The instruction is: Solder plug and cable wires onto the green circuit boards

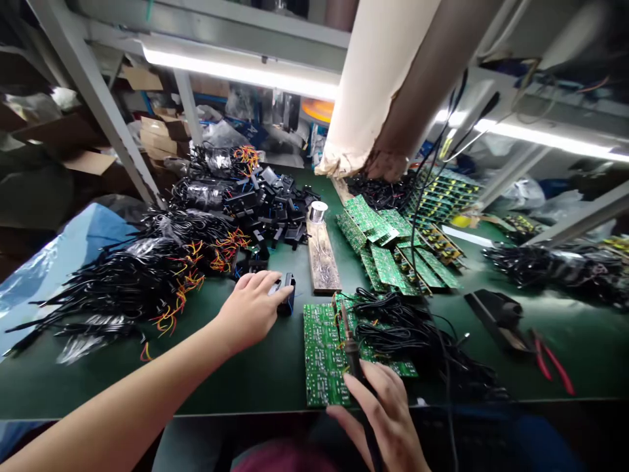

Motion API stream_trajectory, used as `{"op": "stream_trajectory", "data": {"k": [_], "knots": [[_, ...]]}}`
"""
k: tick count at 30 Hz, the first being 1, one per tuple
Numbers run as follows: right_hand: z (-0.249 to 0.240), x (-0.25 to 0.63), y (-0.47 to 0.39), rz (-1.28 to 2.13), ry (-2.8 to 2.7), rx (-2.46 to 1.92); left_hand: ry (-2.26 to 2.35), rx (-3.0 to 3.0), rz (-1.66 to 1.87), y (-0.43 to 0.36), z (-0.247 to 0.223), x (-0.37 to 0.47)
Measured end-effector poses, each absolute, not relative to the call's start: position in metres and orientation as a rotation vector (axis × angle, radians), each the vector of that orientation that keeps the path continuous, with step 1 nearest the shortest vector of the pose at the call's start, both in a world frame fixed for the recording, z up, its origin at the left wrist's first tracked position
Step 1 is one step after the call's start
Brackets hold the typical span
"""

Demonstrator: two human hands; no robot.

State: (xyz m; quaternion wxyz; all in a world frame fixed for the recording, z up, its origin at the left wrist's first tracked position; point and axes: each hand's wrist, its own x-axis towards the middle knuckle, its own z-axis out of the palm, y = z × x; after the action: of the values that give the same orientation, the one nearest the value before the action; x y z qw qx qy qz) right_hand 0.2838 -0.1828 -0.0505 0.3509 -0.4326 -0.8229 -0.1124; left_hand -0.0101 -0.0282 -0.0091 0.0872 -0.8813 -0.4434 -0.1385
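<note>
Right hand [388, 416] holds soldering iron [352, 351]; green tabletop [236, 387]; lamps [246, 71].

Green table [221, 377] with circuit boards [322, 354], black cables [393, 321]

- Legible text, brands, numbers or signs: none can be read.
- Front green circuit board [322, 357], lower centre of the frame: fine white printed marks across its face; characters too small to read.
- Piled green boards [392, 267], right of centre: similar pale marks, too small to read.
- Solder spool [318, 212], centre of the frame: surface too small and glary to tell whether it is marked.
- Blue-and-white packaging [317, 143], upper centre: blurred; any print on it cannot be made out.
</note>
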Motion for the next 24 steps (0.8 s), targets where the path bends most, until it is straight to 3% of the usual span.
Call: {"op": "stream_trajectory", "data": {"k": [9, 16, 24], "knots": [[-0.065, 0.277, -0.172, -0.340, -2.018, -1.301, -1.070, -2.711, -0.344, 0.002, -0.002, -0.002], [-0.064, 0.284, -0.179, -0.267, -2.006, -1.331, -1.000, -2.742, -0.270, -0.062, -0.011, 0.002], [-0.054, 0.288, -0.178, -0.117, -1.961, -1.338, -1.165, -2.928, -0.563, -0.077, 0.009, -0.022]]}}
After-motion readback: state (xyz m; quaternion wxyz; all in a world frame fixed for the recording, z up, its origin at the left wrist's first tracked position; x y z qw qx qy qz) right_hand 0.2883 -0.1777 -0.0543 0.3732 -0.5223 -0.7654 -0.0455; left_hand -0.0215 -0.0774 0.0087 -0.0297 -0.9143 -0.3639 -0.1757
